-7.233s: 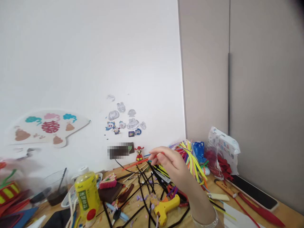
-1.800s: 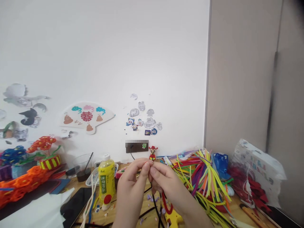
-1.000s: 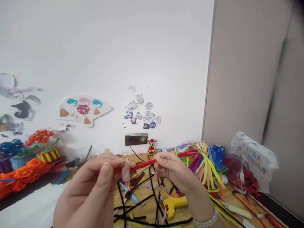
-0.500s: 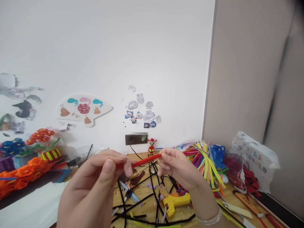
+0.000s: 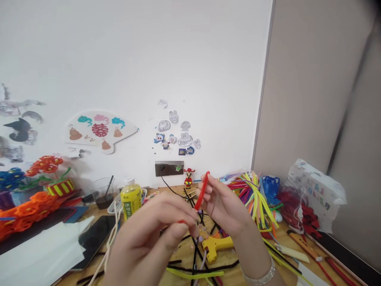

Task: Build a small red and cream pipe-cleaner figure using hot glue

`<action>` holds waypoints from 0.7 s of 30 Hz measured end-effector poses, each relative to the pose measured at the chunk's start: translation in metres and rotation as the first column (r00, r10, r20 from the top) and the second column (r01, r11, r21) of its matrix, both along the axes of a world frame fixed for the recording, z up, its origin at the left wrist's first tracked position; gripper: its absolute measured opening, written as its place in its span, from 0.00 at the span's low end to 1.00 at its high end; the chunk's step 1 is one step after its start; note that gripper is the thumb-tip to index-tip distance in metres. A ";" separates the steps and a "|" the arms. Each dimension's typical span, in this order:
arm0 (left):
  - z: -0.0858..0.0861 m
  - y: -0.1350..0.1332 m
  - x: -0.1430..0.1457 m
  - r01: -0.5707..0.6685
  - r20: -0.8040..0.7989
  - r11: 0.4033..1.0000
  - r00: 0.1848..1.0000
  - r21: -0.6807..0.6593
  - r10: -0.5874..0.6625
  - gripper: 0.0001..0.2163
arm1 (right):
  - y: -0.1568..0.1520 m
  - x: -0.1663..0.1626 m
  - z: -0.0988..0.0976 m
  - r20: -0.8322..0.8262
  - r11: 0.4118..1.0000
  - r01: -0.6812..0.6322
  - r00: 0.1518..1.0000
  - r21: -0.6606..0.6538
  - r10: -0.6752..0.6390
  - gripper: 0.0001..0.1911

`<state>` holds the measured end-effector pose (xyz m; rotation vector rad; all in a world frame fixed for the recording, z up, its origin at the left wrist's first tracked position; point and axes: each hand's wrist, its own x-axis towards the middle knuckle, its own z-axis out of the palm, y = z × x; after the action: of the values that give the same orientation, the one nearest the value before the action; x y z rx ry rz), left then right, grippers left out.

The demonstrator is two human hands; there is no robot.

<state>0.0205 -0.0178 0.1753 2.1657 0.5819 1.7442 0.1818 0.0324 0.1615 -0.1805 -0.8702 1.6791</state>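
Observation:
Between my two hands, above the table, is a red pipe cleaner [image 5: 201, 194]. My right hand [image 5: 223, 202] pinches its upper end between thumb and fingers; a bracelet circles that wrist. Lower and to the left, my left hand [image 5: 157, 234] closes around the other end, with a bit of red showing at the thumb tip. The strip slants steeply from one hand to the other. Below the hands lie several black pipe cleaners [image 5: 195, 254] and a yellow glue gun [image 5: 218, 246], partly hidden by my right forearm.
A bundle of colourful pipe cleaners [image 5: 253, 198] lies at the back right. A yellow-labelled bottle [image 5: 131, 198] and a plastic cup [image 5: 104, 194] stand back left, near orange pipe-cleaner flowers [image 5: 35, 210]. White sheets [image 5: 41, 246] cover the left side. A small red-hatted figure [image 5: 188, 178] stands by the wall socket.
My left hand has moved right and down, closer to my right hand. The red pipe cleaner has gone from nearly level to steeply slanted. The bottle has come into sight.

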 end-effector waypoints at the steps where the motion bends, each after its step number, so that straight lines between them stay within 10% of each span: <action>1: 0.001 0.000 0.003 0.030 -0.075 0.999 0.997 0.029 -0.028 0.07 | 0.001 0.000 0.000 -0.016 0.999 0.035 0.999 -0.013 -0.035 0.06; 21: -0.011 0.011 0.036 0.150 -0.336 0.980 0.937 0.128 -0.099 0.08 | 0.016 0.008 0.000 -0.079 0.924 0.383 0.921 0.003 -0.382 0.10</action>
<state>0.0566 -0.0067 0.1643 2.5643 0.3846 1.4118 0.1896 0.0479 0.1615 -0.2544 -0.7366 1.3024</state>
